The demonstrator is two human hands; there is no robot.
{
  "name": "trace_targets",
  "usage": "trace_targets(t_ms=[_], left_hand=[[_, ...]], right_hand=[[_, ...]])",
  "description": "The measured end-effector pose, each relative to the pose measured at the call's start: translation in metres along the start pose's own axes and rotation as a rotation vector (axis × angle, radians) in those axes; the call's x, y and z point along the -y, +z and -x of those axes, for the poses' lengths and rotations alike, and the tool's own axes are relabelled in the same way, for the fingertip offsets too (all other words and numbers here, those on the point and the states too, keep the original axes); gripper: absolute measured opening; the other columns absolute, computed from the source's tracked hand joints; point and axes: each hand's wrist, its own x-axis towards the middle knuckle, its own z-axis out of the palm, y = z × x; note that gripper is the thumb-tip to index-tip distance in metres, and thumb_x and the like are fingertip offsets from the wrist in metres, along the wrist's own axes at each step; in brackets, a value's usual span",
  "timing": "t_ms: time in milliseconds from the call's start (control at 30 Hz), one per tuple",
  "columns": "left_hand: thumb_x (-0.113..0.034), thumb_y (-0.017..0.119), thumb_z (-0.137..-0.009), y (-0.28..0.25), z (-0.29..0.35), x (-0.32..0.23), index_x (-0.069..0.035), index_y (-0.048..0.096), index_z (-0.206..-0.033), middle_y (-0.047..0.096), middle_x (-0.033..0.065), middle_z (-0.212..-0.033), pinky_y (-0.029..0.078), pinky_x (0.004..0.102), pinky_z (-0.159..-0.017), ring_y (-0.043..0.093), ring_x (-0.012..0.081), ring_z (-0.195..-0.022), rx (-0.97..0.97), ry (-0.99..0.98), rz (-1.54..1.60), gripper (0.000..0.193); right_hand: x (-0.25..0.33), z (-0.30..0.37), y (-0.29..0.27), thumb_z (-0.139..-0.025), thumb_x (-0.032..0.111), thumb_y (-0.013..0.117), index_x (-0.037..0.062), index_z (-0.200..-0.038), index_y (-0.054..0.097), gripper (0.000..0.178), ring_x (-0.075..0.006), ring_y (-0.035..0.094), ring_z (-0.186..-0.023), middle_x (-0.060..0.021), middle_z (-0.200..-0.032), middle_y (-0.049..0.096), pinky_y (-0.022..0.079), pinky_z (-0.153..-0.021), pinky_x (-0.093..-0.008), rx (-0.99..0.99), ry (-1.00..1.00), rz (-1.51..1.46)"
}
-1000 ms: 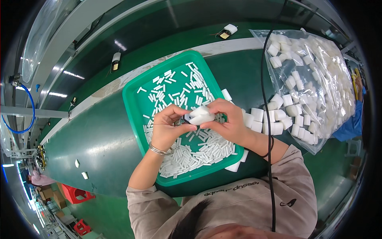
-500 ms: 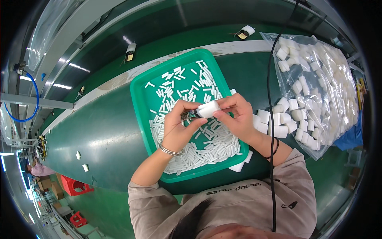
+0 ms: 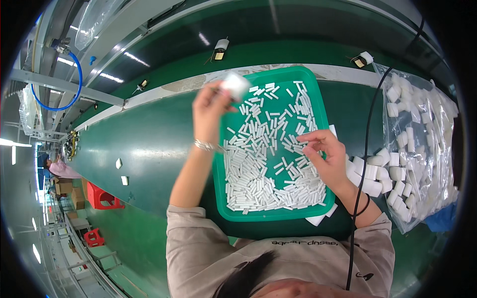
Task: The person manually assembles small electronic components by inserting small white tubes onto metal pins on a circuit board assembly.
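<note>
My left hand [image 3: 211,102] is raised at the far left corner of the green tray [image 3: 222,203], its fingers closed around a white foam-covered part [image 3: 235,85]. Motion blurs both, and the part's dark circuit-board end is hidden now. Over the right side of the tray hovers my right hand [image 3: 325,155], thumb and forefinger apart, with nothing visible between them. Below it lie many short white sticks [image 3: 248,186], heaped thickest along the tray's near and left sides.
A clear plastic bag [image 3: 422,154] of white foam blocks lies at the right, with loose foam blocks [image 3: 370,171] spilling toward the tray. A black cable [image 3: 366,149] hangs down in front. Beyond the pale ledge, a belt carries similar white-and-black parts [image 3: 220,49]. Two small white pieces [image 3: 119,163] lie at left.
My hands have parted. The left carried the foam-covered part up and away toward the belt, while the right let go of it and came down over the tray. The whole view shifted too.
</note>
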Motion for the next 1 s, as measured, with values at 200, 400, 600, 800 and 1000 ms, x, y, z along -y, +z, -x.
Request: trace_targets(t_ms=[200,400,600,800,1000], left_hand=[[-0.021,0.055,-0.078,-0.169,-0.132,0.049,-0.002,0.049,-0.093,0.057,0.0097,-0.079,0.048,0.0273,-0.051,0.060,0.0219,-0.068,-0.359,-0.409,0.252,0.024],[0.000,0.046,-0.078,-0.303,-0.194,0.035,0.003,0.043,-0.099,0.051,0.0182,-0.096,0.051,0.0395,-0.072,0.057,0.0323,-0.084,-0.647,-0.150,0.492,0.022],[-0.021,0.059,-0.075,-0.285,-0.219,0.053,0.000,0.041,-0.117,0.045,0.0198,-0.117,0.047,0.0384,-0.075,0.048,0.0315,-0.105,-1.029,-0.030,0.181,0.050],[-0.017,0.056,-0.072,-0.297,-0.200,0.078,-0.009,0.038,-0.122,0.045,0.0134,-0.120,0.038,0.0386,-0.087,0.042,0.0323,-0.108,-0.529,-0.063,-1.691,0.054],[-0.029,0.061,-0.071,-0.223,-0.184,0.041,-0.015,0.047,-0.111,0.051,0.0049,-0.109,0.040,0.0390,-0.081,0.045,0.0241,-0.103,-0.560,-0.159,-1.937,0.045]], right_hand=[[0.001,-0.001,0.003,-0.076,0.002,0.057,0.0025,-0.089,0.055,0.013,-0.0111,0.058,-0.068,-0.0065,-0.083,0.062,0.045,-0.062,-0.0211,-0.014,0.067,0.051],[0.006,0.000,0.003,-0.076,0.001,0.055,0.0013,-0.087,0.057,0.011,-0.0123,0.059,-0.069,-0.0076,-0.081,0.061,0.045,-0.061,-0.0215,0.015,0.082,0.016],[0.002,-0.004,-0.004,-0.073,-0.003,0.057,0.0001,-0.084,0.058,0.011,-0.0119,0.055,-0.061,-0.0081,-0.078,0.060,0.043,-0.055,-0.0219,0.036,0.051,0.150],[0.003,-0.012,0.003,-0.069,0.001,0.062,0.0022,-0.086,0.058,0.017,-0.0186,0.055,-0.064,-0.0081,-0.079,0.059,0.044,-0.059,-0.0277,0.144,-0.035,0.316],[0.012,-0.008,0.014,-0.061,0.016,0.068,0.0067,-0.093,0.057,0.035,-0.0203,0.051,-0.082,-0.0045,-0.088,0.055,0.043,-0.066,-0.0305,0.343,-0.176,0.766]])
